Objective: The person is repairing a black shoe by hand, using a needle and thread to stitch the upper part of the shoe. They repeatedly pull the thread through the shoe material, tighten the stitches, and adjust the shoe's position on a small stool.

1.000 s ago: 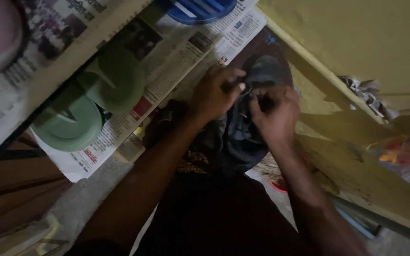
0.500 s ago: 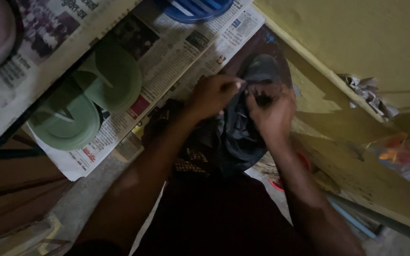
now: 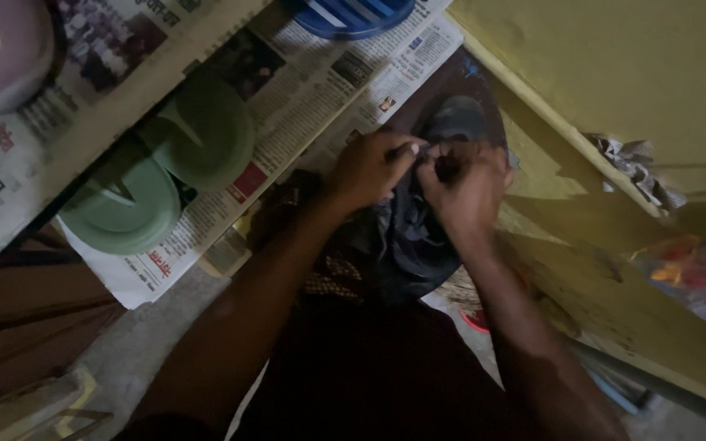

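In dim light, a person's left hand (image 3: 369,167) and right hand (image 3: 463,184) meet over a dark shoe (image 3: 426,220), fingertips pinched together on something too small and shadowed to make out at its upper part, the shoe's heel end hidden by the forearms. Left of the shoe, two green sandals (image 3: 165,180) lie on spread newspaper (image 3: 320,82); beyond it, a blue ribbed object (image 3: 353,12) is cut off by the frame's top edge, and a yellow wall (image 3: 614,73) rises to the shoe's right.
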